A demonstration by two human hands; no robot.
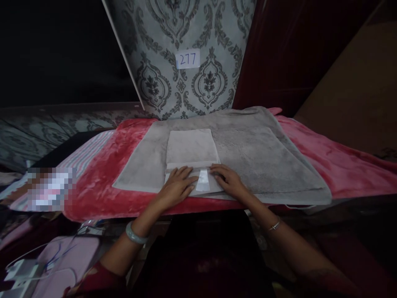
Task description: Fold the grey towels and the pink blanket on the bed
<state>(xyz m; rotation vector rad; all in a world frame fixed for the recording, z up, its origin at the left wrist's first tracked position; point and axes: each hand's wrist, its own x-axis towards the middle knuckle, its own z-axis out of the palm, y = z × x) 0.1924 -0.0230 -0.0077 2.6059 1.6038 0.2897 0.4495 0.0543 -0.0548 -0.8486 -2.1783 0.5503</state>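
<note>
A small light grey towel [192,147] lies on a larger grey towel [248,153], with a fold or band along its near edge. On the near part sits a pale, shiny strip [203,181] that looks like a label. My left hand [178,186] rests palm down to the left of this strip, fingers spread over the near edge of the small towel. To the right of the strip, my right hand [228,180] touches the same towel's near right corner, its fingers outstretched and slightly bent. Neither hand lifts anything.
Under the towels spreads a red plush blanket [93,178], over a striped cloth [88,151] at left. A wall with a "277" paper [187,58] stands behind, beside a dark screen [62,54]. A power strip [23,275] with cables lies on a pink seat at lower left.
</note>
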